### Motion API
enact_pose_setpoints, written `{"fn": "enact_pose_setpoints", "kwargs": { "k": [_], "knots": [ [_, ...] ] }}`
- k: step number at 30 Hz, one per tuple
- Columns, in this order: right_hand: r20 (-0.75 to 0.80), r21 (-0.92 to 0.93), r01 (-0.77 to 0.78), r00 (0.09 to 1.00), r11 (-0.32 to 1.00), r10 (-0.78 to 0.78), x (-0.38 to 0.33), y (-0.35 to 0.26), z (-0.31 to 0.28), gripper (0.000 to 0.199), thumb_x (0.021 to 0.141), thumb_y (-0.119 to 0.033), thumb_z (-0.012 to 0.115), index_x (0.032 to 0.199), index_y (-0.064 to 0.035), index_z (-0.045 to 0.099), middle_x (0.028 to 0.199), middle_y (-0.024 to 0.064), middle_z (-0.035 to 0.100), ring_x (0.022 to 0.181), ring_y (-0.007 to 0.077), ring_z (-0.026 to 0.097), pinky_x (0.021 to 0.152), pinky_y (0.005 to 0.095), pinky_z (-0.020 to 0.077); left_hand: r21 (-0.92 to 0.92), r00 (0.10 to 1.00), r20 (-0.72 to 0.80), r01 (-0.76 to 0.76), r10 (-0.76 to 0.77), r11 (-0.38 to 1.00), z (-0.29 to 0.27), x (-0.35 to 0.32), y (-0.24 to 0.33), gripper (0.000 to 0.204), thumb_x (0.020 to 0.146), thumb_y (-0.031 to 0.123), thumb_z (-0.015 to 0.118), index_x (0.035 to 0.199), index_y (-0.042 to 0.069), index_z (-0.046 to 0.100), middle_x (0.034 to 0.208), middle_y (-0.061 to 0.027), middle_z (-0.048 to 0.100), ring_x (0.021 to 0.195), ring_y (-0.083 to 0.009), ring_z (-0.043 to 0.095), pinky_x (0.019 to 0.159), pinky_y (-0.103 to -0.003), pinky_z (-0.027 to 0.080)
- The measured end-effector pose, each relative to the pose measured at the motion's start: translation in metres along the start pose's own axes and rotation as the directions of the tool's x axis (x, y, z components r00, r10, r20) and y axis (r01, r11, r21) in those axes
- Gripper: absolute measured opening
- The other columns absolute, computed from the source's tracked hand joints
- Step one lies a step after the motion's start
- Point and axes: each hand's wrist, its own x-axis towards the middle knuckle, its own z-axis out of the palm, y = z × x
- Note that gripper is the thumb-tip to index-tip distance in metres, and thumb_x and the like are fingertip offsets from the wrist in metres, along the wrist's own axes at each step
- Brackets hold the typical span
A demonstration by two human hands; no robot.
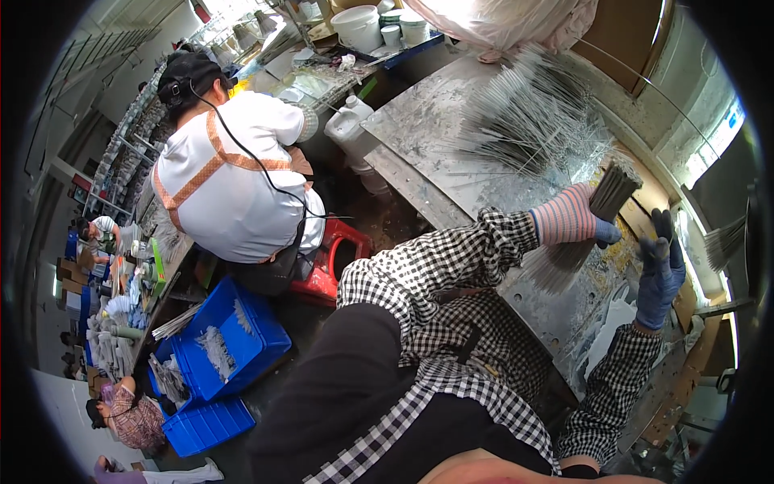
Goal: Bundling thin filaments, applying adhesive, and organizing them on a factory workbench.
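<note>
My left hand, in a striped knit glove with bluish fingertips, is closed around a bundle of thin grey rods. The rods are packed tight above the fist and fan out below it, over the metal-topped table. To the right of the bundle, my right hand is raised in a blue-grey glove with dark fingertips. Its fingers are stretched out and it holds nothing. Farther back on the tabletop lies a large loose heap of similar thin grey rods.
The worn metal table has boards along its right edge. Another bundle stands at far right. On the left, a co-worker sits on a red stool near blue bins. A white jug stands beyond the table corner.
</note>
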Motion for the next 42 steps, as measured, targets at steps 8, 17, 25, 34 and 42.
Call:
{"fn": "enact_pose_setpoints", "kwargs": {
  "k": [8,17,25,34,42],
  "knots": [
    [0.313,-0.607,-0.009,0.916,0.794,0.250,-0.009,-0.016,0.022,0.062,0.087,-0.027,0.075,0.138,0.0009,0.054,0.124,0.0126,0.067,0.110,0.0180,0.064,0.093,0.0342,0.0530,0.820,0.898,0.415,-0.440,0.149,0.366,0.049,-0.003,-0.054,0.017,0.079,0.024,0.070,0.088,0.009,0.070,0.085,-0.0098,0.073,0.082,-0.0296,0.072,0.072,-0.044,0.056],
    [0.184,-0.021,-0.563,0.810,0.826,0.556,0.011,0.070,-0.086,0.072,0.091,-0.053,0.067,0.131,0.0065,0.057,0.117,0.0151,0.066,0.099,0.0169,0.065,0.085,0.0327,0.0544,0.685,0.900,0.368,-0.432,0.233,0.587,0.072,-0.022,-0.039,0.031,0.074,0.028,0.078,0.092,0.006,0.067,0.077,-0.0126,0.069,0.069,-0.0273,0.069,0.067,-0.039,0.055],
    [0.692,-0.431,0.706,0.658,0.561,-0.296,-0.014,-0.081,0.047,0.023,0.070,-0.003,0.071,0.094,-0.0033,0.070,0.085,0.0106,0.062,0.078,0.0264,0.060,0.070,0.0359,0.0502,0.171,0.841,0.430,-0.431,0.327,0.886,0.056,-0.018,-0.053,0.031,0.079,0.019,0.076,0.103,0.001,0.066,0.086,-0.0112,0.071,0.085,-0.0144,0.068,0.079,-0.032,0.055],
    [0.534,-0.514,0.687,0.725,0.513,-0.435,-0.036,-0.082,0.035,0.037,0.074,-0.003,0.071,0.109,-0.0013,0.059,0.091,0.0129,0.059,0.080,0.0260,0.059,0.071,0.0361,0.0497,-0.715,0.922,0.224,0.376,-0.317,0.590,0.104,-0.051,-0.089,0.054,0.076,0.017,0.082,0.121,0.002,0.056,0.104,-0.0108,0.069,0.098,-0.0170,0.067,0.088,-0.032,0.055],
    [-0.051,-0.260,0.157,0.983,0.953,-0.176,-0.087,-0.095,-0.022,0.032,0.092,-0.012,0.069,0.123,-0.0044,0.060,0.107,0.0051,0.067,0.100,0.0143,0.062,0.092,0.0313,0.0481,-0.857,0.911,0.341,0.403,-0.233,0.322,0.094,-0.070,-0.060,0.069,0.089,0.054,0.064,0.131,0.001,0.050,0.130,-0.0203,0.059,0.116,-0.0325,0.061,0.103,-0.049,0.049]
  ]
}}
